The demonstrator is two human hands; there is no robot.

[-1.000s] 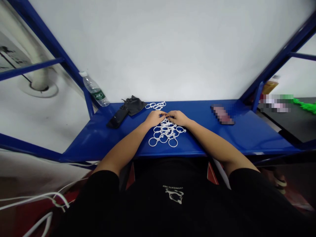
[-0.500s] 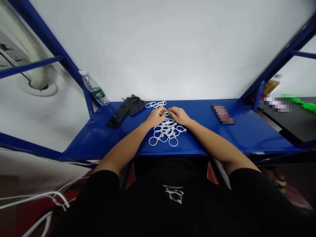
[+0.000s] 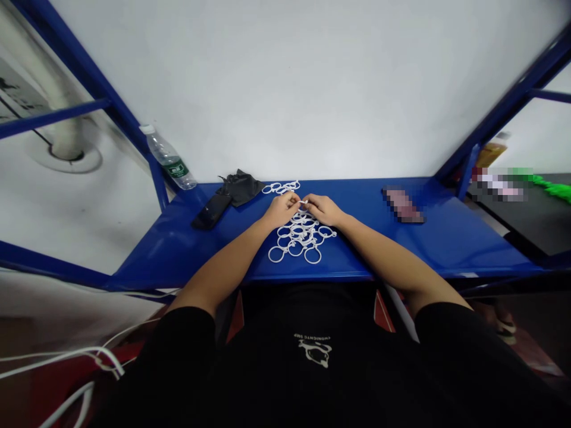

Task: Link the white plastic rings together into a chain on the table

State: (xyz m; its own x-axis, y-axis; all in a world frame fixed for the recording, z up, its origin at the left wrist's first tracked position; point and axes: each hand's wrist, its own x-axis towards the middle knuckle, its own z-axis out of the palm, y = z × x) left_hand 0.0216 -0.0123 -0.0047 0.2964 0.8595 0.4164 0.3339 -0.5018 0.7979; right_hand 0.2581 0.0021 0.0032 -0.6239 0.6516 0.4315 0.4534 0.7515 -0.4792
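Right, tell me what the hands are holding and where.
The left hand and right hand pinch a white plastic ring at their fingertips, atop the linked rings; the exact spot is too small to tell.

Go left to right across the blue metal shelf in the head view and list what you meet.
plastic water bottle, black phone, crumpled black fabric, left hand, right hand, pixelated flat object

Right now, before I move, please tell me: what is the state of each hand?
Left hand: closed, pinching a white plastic ring.
Right hand: closed on the same ring, as far as can be seen.
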